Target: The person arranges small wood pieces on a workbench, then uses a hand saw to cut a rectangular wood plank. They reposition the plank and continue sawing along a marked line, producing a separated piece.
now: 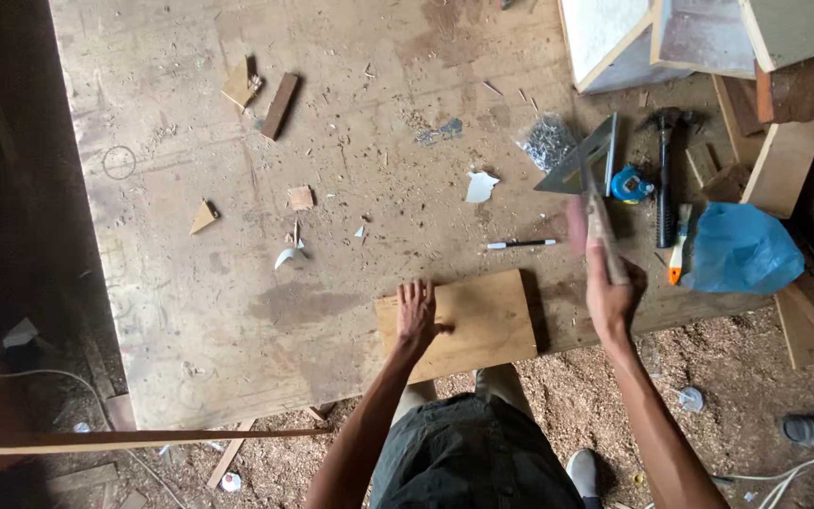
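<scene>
A big wooden table (237,311) fills most of the view. It is dusty and has chips and small scraps of wood all over it. Sawdust covers the floor (708,368) below.

A flat wooden board (482,316) lies at the near edge of the table, right in front of the person. The left hand (416,316) rests flat on the board's left part, fingers spread a little, pressing down. No line or cut shows on the board, so the work on it looks barely begun.

The right hand (608,297) is lifted over the table, just right of the board. Its fingers are wrapped tight on the handle of a metal square (584,165), which looks blurry. The square does not touch the board, so I think setting it on the board is left to do.

A blue plastic bag (741,250) sits at the right. A hammer (666,179) lies beside it, with a blue tape measure (630,185) near it. A small bag of nails (546,141) is close by. A pen (520,244) lies just past the board, not picked up.
</scene>
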